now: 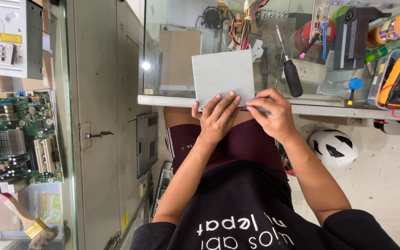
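At the bottom of the frame a person in a black shirt sits over dark red shorts, both forearms reaching up toward the centre. The left hand is curled around the lower edge of a flat grey metal box, fingers spread on its top face and thumb tucked at its left corner, so it has a firm hold. The right hand is nearly closed, fingertips pinched at the box's lower right corner; whether it nips something small there I cannot tell. The box lies at centre frame, overhanging the near edge of the glass tabletop. That overhang looks like the main risk: if the left hand eases, the box could tip off onto the lap or tiled floor, near the black and white ball at right. Further up, a black-handled screwdriver rests just beside the box, and a nudge might roll it into the bundle of coloured wires at the top.
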